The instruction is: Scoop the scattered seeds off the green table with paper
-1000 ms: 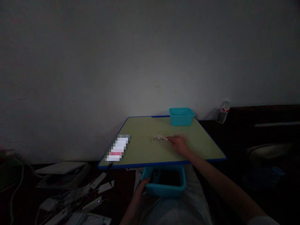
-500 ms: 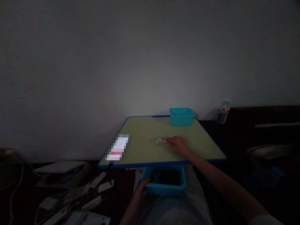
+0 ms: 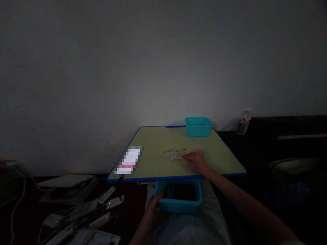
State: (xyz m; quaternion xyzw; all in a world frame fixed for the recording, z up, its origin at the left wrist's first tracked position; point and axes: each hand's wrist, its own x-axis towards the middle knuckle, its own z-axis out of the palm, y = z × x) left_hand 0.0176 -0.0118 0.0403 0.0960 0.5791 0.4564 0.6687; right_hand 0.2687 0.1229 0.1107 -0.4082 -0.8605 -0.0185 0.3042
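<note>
Over the low table (image 3: 150, 166), my right hand (image 3: 198, 162) pinches a small whitish, see-through plastic piece (image 3: 176, 158). Just beyond that piece lies a scatter of small dark bits (image 3: 175, 150), too small to name. A pale pinkish heap of fine pieces (image 3: 198, 147) sits behind my right hand, partly hidden by it. My left hand (image 3: 154, 200) grips the left rim of a turquoise plastic basin (image 3: 180, 206) on my lap. Dark contents fill its bottom, but I cannot make out what they are.
A second turquoise basin (image 3: 198, 127) stands at the table's back right corner. At the left edge lies a blurred-out phone-like screen (image 3: 129, 160). Power strips and cables (image 3: 99, 220) clutter the lower left. A plastic bottle (image 3: 244, 123) leans against the wall at right.
My right hand has drawn the plastic piece toward me, off the dark bits, which now show more fully. My left hand and the basin have stayed put.
</note>
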